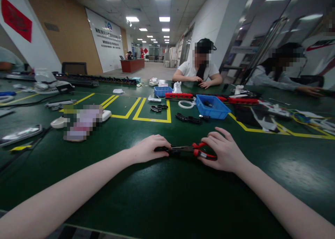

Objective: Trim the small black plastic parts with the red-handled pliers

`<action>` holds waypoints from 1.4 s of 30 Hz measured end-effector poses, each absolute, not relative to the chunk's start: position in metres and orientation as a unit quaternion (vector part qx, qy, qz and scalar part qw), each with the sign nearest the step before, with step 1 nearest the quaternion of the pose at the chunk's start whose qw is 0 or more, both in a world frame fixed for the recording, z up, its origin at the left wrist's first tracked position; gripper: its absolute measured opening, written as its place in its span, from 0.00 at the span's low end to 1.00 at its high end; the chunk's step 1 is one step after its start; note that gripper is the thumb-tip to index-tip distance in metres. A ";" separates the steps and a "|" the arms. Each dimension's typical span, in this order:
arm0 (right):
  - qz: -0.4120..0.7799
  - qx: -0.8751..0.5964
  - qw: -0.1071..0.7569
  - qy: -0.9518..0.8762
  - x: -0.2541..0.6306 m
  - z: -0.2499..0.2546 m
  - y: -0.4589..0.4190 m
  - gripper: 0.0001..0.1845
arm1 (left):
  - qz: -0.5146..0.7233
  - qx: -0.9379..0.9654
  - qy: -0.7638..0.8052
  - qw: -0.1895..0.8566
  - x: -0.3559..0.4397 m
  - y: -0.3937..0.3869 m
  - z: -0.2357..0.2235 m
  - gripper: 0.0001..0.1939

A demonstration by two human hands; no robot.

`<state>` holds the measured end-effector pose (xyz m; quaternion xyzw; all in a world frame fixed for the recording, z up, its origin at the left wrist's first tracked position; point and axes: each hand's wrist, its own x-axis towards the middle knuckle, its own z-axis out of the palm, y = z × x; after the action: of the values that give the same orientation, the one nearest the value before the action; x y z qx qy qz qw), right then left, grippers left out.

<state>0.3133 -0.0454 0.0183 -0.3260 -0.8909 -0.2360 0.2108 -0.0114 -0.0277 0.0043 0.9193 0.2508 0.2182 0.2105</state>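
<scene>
My right hand (222,150) grips red-handled pliers (196,151), whose handles are spread somewhat apart. Their dark jaws point left toward my left hand (151,148). Between the left thumb and fingers is a small black part (161,149), its far end meeting the tip of the pliers. How the jaws sit on that part is too dark to tell. Just beyond my hands, more black parts (187,118) lie on the green table (146,197), with another black group (158,108) inside a yellow-taped outline.
A blue bin (212,107) holding dark pieces stands beyond my right hand, near a white ring (185,104) and a smaller blue bin (162,91). At left lies a phone (82,125). Across the table sits a person (196,71); another person (277,73) is at right.
</scene>
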 end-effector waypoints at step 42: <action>-0.225 -0.330 0.220 -0.890 0.305 0.018 -0.050 0.20 | 0.216 0.912 0.258 0.234 -0.011 -0.025 0.002 0.05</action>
<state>0.3052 -0.0501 0.0175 -0.3301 -0.8897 -0.2254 0.2204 -0.0113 -0.0249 0.0015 0.9122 0.2578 0.2160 0.2340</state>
